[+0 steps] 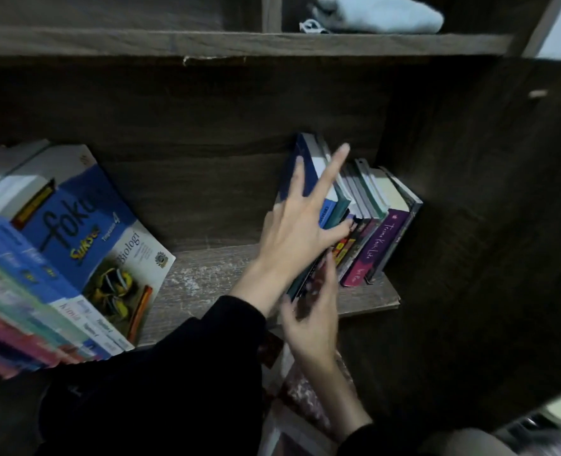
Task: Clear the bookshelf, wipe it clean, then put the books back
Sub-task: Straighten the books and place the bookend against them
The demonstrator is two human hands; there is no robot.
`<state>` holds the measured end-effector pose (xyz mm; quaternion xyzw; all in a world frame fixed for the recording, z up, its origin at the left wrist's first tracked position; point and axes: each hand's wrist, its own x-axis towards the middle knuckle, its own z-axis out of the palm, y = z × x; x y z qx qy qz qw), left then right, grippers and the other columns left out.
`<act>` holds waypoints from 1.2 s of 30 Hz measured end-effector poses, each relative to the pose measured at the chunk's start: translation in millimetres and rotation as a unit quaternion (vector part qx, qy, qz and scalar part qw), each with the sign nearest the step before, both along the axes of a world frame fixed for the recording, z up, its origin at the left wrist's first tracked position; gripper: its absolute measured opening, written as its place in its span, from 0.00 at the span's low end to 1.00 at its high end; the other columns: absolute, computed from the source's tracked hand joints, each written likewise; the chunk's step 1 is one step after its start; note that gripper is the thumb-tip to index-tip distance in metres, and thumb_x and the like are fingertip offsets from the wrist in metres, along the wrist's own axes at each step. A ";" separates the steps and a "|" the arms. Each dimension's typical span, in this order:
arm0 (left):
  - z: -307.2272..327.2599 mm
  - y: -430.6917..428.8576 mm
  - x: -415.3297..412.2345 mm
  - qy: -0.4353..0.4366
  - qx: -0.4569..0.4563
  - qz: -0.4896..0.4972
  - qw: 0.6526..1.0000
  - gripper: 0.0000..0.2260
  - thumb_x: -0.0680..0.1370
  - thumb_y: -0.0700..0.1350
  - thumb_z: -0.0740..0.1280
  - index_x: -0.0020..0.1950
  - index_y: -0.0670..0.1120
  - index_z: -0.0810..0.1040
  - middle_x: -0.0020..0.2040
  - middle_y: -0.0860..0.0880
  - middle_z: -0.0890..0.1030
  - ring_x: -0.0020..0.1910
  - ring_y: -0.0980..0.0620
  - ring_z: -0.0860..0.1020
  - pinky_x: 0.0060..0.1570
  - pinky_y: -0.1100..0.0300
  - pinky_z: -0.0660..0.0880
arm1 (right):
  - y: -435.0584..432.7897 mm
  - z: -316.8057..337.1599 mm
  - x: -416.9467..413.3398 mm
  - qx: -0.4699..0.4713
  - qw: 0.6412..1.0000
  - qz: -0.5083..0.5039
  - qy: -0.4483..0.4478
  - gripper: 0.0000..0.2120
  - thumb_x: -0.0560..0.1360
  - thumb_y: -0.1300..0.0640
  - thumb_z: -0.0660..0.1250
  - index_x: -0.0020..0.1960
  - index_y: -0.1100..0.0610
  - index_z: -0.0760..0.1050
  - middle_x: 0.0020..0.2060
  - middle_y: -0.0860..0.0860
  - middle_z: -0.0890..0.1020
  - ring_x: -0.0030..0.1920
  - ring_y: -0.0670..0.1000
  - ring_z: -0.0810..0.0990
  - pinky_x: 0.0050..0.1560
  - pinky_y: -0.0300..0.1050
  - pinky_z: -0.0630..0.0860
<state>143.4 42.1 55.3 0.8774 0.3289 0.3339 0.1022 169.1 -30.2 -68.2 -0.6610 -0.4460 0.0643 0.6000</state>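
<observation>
Pressing with fingers spread straight, your left hand [298,232] covers the leaning books [387,232] at the shelf's [206,278] right end. Your right hand [312,311] blurs at their lower spines, grip unreadable. The textbooks [75,225] at the left end run out of frame.

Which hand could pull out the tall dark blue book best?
Left, probably. The left hand lies spread on the tall dark blue book, thumb against the spines. The right hand sits lower, by the books' bottom ends, blurred.
</observation>
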 end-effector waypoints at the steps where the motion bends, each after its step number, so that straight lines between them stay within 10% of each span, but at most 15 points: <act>1: 2.4 -0.9 -0.8 0.026 -0.008 0.008 1.000 0.36 0.77 0.59 0.64 0.76 0.64 0.42 0.76 0.37 0.60 0.42 0.43 0.81 0.51 0.45 0.78 | 2.1 -6.9 -5.6 -0.053 0.998 0.009 -0.015 0.48 0.72 0.56 0.69 0.72 0.30 0.37 0.71 0.48 0.66 0.67 0.53 0.70 0.63 0.50 0.70; 4: 3.8 -2.9 -8.1 0.019 -0.046 0.021 0.999 0.27 0.80 0.56 0.61 0.76 0.59 0.53 0.54 0.37 0.79 0.44 0.39 0.80 0.46 0.45 0.78 | 8.5 -21.0 -17.1 -0.144 0.990 0.003 -0.016 0.51 0.74 0.52 0.68 0.68 0.31 0.25 0.67 0.56 0.73 0.59 0.61 0.77 0.51 0.50 0.72; 8: 3.4 -1.1 -31.9 -0.056 -0.081 0.029 0.995 0.24 0.80 0.51 0.63 0.74 0.56 0.59 0.37 0.46 0.75 0.34 0.46 0.76 0.39 0.51 0.75 | 23.4 -26.1 -23.2 -0.194 0.978 -0.034 -0.070 0.46 0.77 0.50 0.64 0.71 0.36 0.26 0.55 0.59 0.81 0.49 0.60 0.81 0.44 0.48 0.71; 14: -7.1 17.6 -90.5 -0.215 -0.125 0.043 0.968 0.21 0.78 0.47 0.67 0.70 0.55 0.68 0.32 0.36 0.76 0.26 0.47 0.69 0.30 0.59 0.69 | 43.1 -21.0 -37.4 -0.146 0.982 0.060 -0.105 0.46 0.75 0.58 0.67 0.70 0.31 0.35 0.48 0.59 0.83 0.45 0.61 0.82 0.49 0.53 0.76; 22: -0.4 22.6 -171.7 -0.168 -0.091 0.125 0.974 0.22 0.79 0.47 0.66 0.72 0.55 0.65 0.27 0.40 0.72 0.21 0.54 0.64 0.26 0.61 0.62 | 64.2 -22.9 -115.3 -0.122 0.968 0.214 -0.048 0.47 0.75 0.55 0.70 0.67 0.28 0.34 0.54 0.57 0.83 0.50 0.58 0.82 0.49 0.47 0.75; 28: 5.7 23.8 -226.0 -0.172 -0.072 0.196 0.963 0.24 0.79 0.45 0.67 0.73 0.50 0.64 0.24 0.54 0.69 0.17 0.58 0.66 0.21 0.70 0.61 | 81.5 -28.2 -150.3 -0.107 0.939 0.315 -0.089 0.48 0.76 0.54 0.69 0.66 0.22 0.33 0.34 0.55 0.80 0.28 0.46 0.73 0.40 0.45 0.74; 30: 1.3 19.1 -233.0 -0.167 -0.045 0.222 0.960 0.25 0.78 0.45 0.68 0.74 0.48 0.64 0.29 0.50 0.76 0.21 0.60 0.70 0.26 0.71 0.68 | 83.3 -29.5 -147.3 -0.112 0.932 0.328 -0.103 0.47 0.76 0.52 0.69 0.68 0.24 0.35 0.32 0.52 0.79 0.26 0.43 0.72 0.41 0.42 0.76; 32: -11.7 8.0 -235.7 -0.165 0.053 0.218 0.961 0.24 0.79 0.42 0.66 0.74 0.45 0.65 0.58 0.42 0.80 0.39 0.63 0.79 0.48 0.67 0.76 | 85.3 -30.7 -141.1 -0.125 0.927 0.341 -0.095 0.44 0.75 0.50 0.69 0.71 0.28 0.38 0.32 0.52 0.80 0.27 0.43 0.74 0.39 0.37 0.75; 34: -31.4 -1.2 -234.4 -0.155 0.187 0.219 0.945 0.25 0.78 0.36 0.66 0.73 0.43 0.65 0.74 0.41 0.63 0.69 0.53 0.68 0.71 0.60 0.62 | 87.6 -30.3 -137.0 -0.126 0.920 0.358 -0.095 0.43 0.75 0.50 0.70 0.74 0.33 0.41 0.52 0.56 0.83 0.41 0.46 0.82 0.48 0.39 0.75; 36: -52.0 -3.0 -235.4 -0.100 0.248 0.269 0.925 0.32 0.77 0.38 0.69 0.76 0.44 0.56 0.77 0.44 0.53 0.77 0.46 0.51 0.76 0.56 0.48 | 88.1 -31.2 -133.6 -0.131 0.913 0.376 -0.086 0.44 0.74 0.54 0.71 0.75 0.36 0.43 0.71 0.44 0.67 0.62 0.48 0.76 0.61 0.35 0.69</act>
